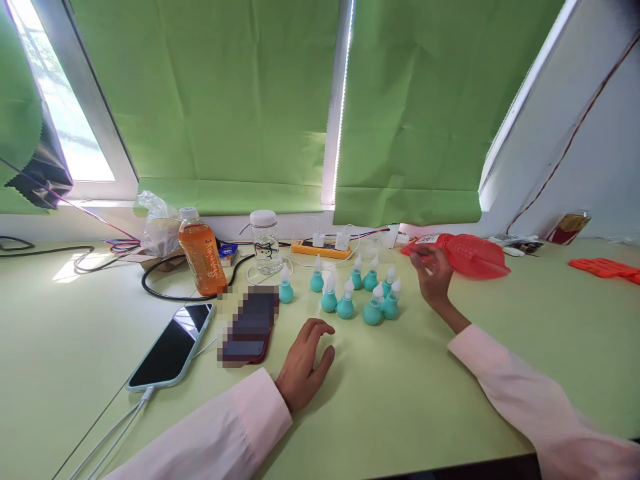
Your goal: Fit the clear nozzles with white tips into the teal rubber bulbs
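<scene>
My left hand [305, 363] rests on the pale green table [400, 393] with fingers loosely curled, holding nothing, just in front of several teal bulb-shaped squeeze toys with white tips [350, 290]. My right hand [433, 273] reaches to the right of that group and its fingers are closed on the edge of a red mesh bag [470, 255] lying on the table. Both arms wear pale pink sleeves.
A phone on a white cable [173, 347] and a blurred dark phone [249, 327] lie left. An orange drink bottle [201, 260], a clear jar [265, 243], an orange power strip [320, 249] and black cables [150, 280] stand behind. Another red item [605, 268] lies far right.
</scene>
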### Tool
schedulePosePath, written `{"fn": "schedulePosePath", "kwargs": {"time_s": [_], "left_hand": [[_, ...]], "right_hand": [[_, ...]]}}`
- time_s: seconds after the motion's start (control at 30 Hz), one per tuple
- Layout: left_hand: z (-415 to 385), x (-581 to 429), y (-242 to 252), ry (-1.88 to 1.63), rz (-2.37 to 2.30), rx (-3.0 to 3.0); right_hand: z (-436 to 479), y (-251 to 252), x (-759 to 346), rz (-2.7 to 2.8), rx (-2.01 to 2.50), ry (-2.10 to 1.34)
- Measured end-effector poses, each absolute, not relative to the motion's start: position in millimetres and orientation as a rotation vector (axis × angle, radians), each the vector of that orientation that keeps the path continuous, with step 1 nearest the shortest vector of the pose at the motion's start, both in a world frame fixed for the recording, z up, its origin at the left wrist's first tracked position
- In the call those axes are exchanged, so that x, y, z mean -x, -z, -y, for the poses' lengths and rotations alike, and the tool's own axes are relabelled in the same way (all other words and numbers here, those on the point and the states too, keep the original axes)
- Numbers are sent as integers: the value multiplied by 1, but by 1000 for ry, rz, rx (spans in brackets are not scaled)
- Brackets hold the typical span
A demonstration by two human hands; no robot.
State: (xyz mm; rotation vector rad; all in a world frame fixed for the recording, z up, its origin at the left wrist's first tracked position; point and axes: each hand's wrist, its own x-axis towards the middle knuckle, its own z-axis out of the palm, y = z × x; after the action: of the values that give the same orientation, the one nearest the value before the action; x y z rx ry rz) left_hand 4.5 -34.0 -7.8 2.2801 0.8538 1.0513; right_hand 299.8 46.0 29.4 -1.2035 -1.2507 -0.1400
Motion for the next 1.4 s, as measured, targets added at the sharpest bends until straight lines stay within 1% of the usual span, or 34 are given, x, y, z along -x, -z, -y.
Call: {"fn": "schedulePosePath", "kwargs": {"time_s": [0.07,0.13,0.23,0.43,0.6,0.77,0.97,1.1,1.4], "left_hand": [[34,-5,8,-1037,-850,-2291],[34,-5,8,-1029,-851,-2311],[32,-5,9,-1019,-871,-2347],[27,-8,10,-985,-945,-2397],[25,-19,13,-979,-977,-2429],[25,-30,11,-1026,-991,-2370],[26,-39,9,-1061,-1002,-2263],[22,-46,14,-1061,-1060,-2146],[-8,-61,24,-938,-1322,-1860]], "right_hand": [[-29,-4,-293,1326,1180,53],[-18,16,-285,1445,1252,-63],[-12,30,-274,1531,1338,-72],[-19,35,-276,1545,1491,-26],[-15,38,-278,1514,1490,4],[9,24,-265,1416,1435,155],[41,19,-218,1748,1368,133],[49,21,-188,1951,1421,121],[51,19,-170,1954,1734,170]]}}
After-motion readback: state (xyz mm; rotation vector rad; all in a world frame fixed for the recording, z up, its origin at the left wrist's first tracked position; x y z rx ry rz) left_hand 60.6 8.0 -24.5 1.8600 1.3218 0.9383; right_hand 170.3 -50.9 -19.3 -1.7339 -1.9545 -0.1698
